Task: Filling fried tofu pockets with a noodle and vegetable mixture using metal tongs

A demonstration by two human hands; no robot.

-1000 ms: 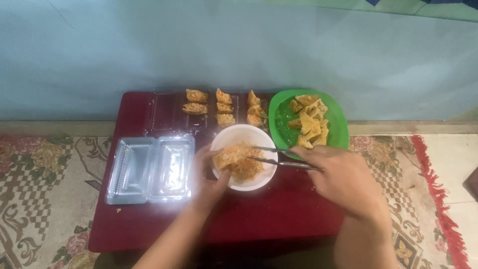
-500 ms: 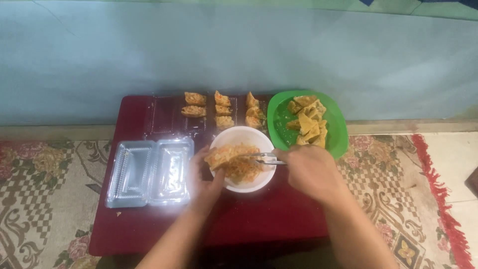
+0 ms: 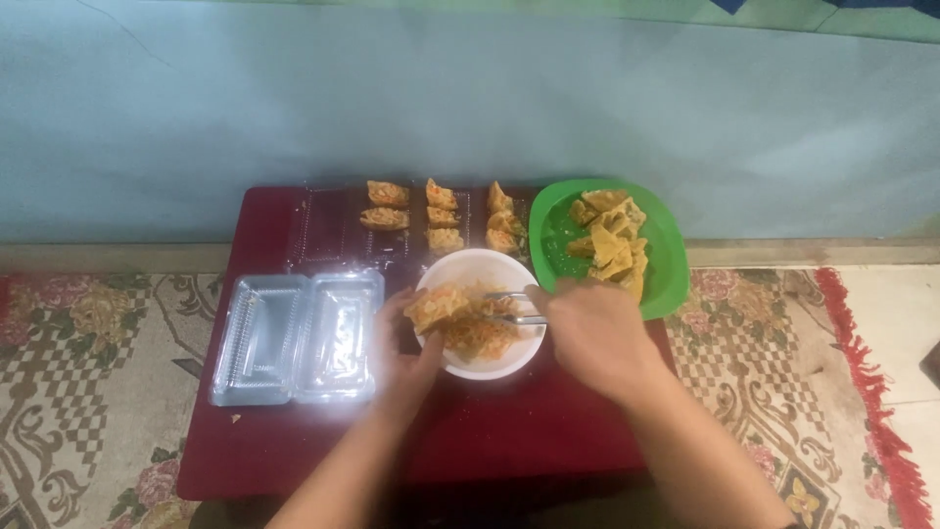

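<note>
A white bowl [image 3: 482,266] of orange shredded filling sits mid-table on the dark red table [image 3: 509,441]. My left hand [image 3: 411,338] holds a fried wrapper piece [image 3: 438,305] over the bowl's left rim. My right hand [image 3: 592,333] grips metal tongs [image 3: 509,307] whose tips reach into the filling beside that piece.
A green plate [image 3: 661,250] of fried triangular pieces stands at the back right. Clear trays with filled pieces [image 3: 431,217] line the table's back edge. An open clear plastic box [image 3: 297,336] lies at the left. A patterned rug [image 3: 88,372] surrounds the low table, with a pale blue wall behind.
My right hand has moved left with the tongs, from beside the green plate to over the bowl. The left hand now holds the wrapper piece at the bowl's left rim.
</note>
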